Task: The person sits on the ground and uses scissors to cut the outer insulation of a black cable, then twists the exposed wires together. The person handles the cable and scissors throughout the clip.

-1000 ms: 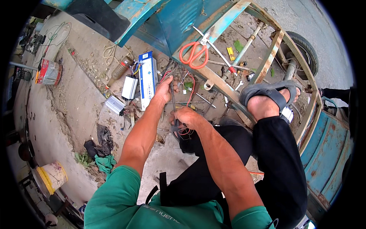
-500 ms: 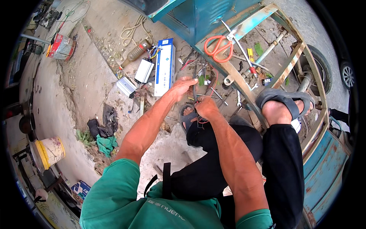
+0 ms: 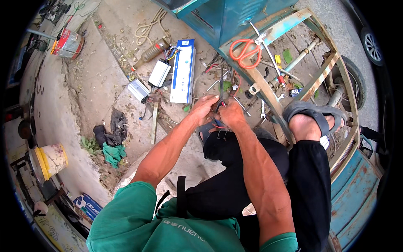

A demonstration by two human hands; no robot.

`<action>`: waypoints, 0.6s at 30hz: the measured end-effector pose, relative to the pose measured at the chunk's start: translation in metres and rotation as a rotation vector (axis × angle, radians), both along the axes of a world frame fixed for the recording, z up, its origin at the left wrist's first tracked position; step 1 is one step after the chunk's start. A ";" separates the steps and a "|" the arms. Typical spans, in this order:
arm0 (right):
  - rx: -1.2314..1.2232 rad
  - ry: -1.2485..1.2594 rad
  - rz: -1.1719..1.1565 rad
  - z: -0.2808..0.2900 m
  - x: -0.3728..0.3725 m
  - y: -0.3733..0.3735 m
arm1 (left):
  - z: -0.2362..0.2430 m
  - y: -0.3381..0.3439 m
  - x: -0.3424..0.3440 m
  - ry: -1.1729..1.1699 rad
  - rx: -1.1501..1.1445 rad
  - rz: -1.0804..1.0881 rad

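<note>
My left hand point(image 3: 203, 108) is closed, its thumb and fingertips pinching at a dark cable point(image 3: 221, 80) that runs away from me over the ground. Close on its right, my right hand point(image 3: 231, 113) is closed round the same cable. A small red-and-black piece shows between the hands, too small to name. Thin red wire loops out below the right hand, over my trouser leg. Just beyond my hands lie a long white-and-blue box point(image 3: 182, 75) and a silver finned metal case point(image 3: 159, 73) with coloured wires.
To the right stands a rusty metal frame point(image 3: 312, 86), my sandalled foot resting on it. Orange-handled scissors point(image 3: 243, 40) lie across its corner. A spanner point(image 3: 262, 109) and several loose tools litter the ground. A second finned case point(image 3: 138, 90), a brown bottle point(image 3: 152, 53) and a bucket point(image 3: 53, 161) are leftward.
My left hand has come down along the cable and nearer to my right hand. The right hand has turned and risen slightly. The whole view has shifted a little.
</note>
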State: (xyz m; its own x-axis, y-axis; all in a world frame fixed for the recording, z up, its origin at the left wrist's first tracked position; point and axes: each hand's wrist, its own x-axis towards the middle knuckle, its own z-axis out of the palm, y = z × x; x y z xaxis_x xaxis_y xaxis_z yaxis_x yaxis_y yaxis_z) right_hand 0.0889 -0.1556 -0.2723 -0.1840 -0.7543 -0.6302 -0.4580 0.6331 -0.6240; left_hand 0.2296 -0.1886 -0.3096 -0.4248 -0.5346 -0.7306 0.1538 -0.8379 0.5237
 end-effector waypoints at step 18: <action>-0.029 0.160 0.216 0.032 0.012 0.000 | 0.035 0.012 0.024 -0.651 -1.140 -0.496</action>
State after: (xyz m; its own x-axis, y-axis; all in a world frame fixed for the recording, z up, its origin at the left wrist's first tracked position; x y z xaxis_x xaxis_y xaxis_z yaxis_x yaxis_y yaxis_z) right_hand 0.1012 -0.1560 -0.2407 -0.1124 -0.8043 -0.5835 -0.6745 0.4930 -0.5496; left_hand 0.2537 -0.1764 -0.2747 -0.4991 -0.8554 -0.1389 -0.5592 0.1954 0.8057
